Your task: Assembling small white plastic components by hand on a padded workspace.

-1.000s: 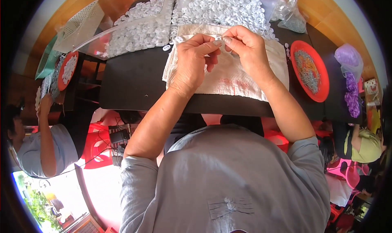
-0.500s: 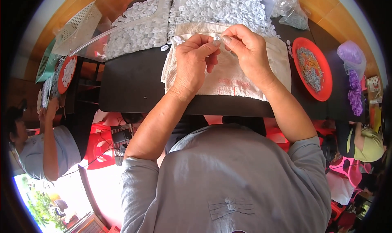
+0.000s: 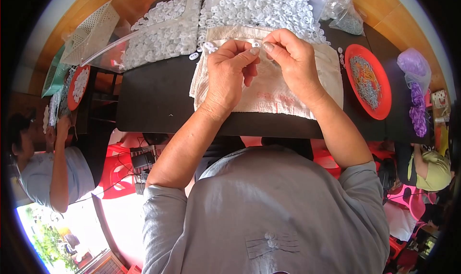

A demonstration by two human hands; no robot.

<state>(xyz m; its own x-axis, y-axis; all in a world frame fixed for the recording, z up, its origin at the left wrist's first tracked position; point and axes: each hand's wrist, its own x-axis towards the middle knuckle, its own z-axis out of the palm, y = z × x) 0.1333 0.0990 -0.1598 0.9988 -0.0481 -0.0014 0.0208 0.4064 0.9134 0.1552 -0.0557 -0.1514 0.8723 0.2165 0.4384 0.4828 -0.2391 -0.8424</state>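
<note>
Left hand point(image 3: 229, 72) and right hand point(image 3: 291, 58) together pinch a small white plastic ring point(image 3: 257, 44) above the cream cloth point(image 3: 269, 89) on the dark table point(image 3: 149, 96).

There's just the one view here, from the camera on your head, looking pretty much straight down over your chest. Your grey shirt point(image 3: 269, 211) fills the bottom half, so the lens sits close to your body, and your forearms come up from there toward the dark table point(image 3: 153, 96). That table is the anchor: it sits in the upper middle, fairly near, with its far edge bending hard along the top rim from the fisheye. Left of the table you catch a seated person point(image 3: 45, 173) side-on, and right of it a person in a yellow-green top point(image 3: 434, 171). Corners are black, so no second view overlaps.
</note>
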